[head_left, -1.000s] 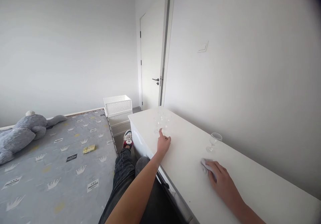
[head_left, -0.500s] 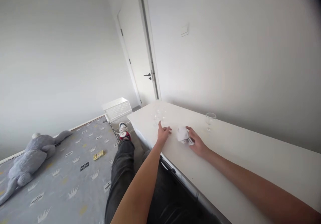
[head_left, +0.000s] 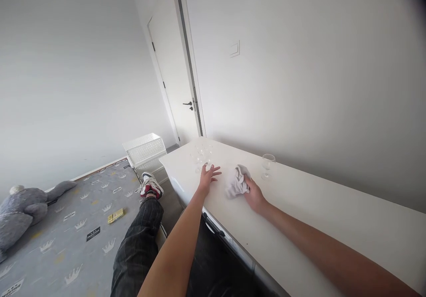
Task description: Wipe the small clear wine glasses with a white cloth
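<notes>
Our left hand (head_left: 209, 176) fingers spread, cluster of clear stemmed glasses (head_left: 200, 155) just beyond fingertips | our right hand (head_left: 253, 193) grips crumpled grey cloth (head_left: 237, 181)

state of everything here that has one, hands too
left hand: open, fingers spread, flat on the white tabletop beside the group of glasses
right hand: gripping the cloth
cloth: crumpled, on the tabletop
lone wine glass: upright, empty
group of glasses: upright
door: shut

Dark striped trousers (head_left: 140, 243), red-white-black sneaker (head_left: 151, 186), bare forearms
</notes>
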`<state>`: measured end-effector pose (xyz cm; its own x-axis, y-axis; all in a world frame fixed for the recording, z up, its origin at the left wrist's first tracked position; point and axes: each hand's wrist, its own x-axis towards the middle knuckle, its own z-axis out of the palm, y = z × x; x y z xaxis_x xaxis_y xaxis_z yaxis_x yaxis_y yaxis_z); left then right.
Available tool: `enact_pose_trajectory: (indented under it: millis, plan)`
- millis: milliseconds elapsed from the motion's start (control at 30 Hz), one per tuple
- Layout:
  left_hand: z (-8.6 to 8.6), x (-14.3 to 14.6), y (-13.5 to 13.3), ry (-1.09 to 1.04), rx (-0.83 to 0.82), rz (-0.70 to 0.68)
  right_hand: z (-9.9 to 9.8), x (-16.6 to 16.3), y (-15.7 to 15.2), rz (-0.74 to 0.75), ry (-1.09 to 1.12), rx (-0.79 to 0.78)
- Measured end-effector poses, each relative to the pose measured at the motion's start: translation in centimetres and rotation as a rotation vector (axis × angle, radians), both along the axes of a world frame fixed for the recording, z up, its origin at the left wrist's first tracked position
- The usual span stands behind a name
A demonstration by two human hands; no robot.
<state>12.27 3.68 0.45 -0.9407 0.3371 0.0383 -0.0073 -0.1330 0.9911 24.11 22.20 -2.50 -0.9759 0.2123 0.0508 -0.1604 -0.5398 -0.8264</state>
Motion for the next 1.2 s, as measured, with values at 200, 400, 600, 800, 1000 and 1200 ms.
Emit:
enact_pose_trajectory:
  millis: [200, 400, 600, 800, 1000, 1200]
  plan:
    - [-0.9, 0.9, 0.2, 0.092, 0.087, 0.046, -0.9, -0.9, 0.8, -0.108, -0.004, -0.043]
    - [-1.7, 4.0, 1.5, 0.227, 0.05, 0.026, -0.7, -0.5, 0.3, -0.313, -0.003, 0.129]
    - [-1.6, 4.6, 1.7, 0.306, -0.025, -0.025, 0.4, 0.6, -0.7, -0.366, 0.04, 0.504]
    - [-0.7, 5.1, 1.3, 0.351, -0.158, -0.22, 1.4, 2.1, -1.0, -0.031, -0.02, 0.489]
    - [-0.5, 5.6, 1.4, 0.395, -0.241, -0.288, 1.8, 2.2, -0.9, -0.042, 0.063, 0.542]
    - [-0.6, 5.9, 1.2, 0.39, -0.381, -0.193, 1.0, 1.9, -0.9, -0.194, 0.095, 0.679]
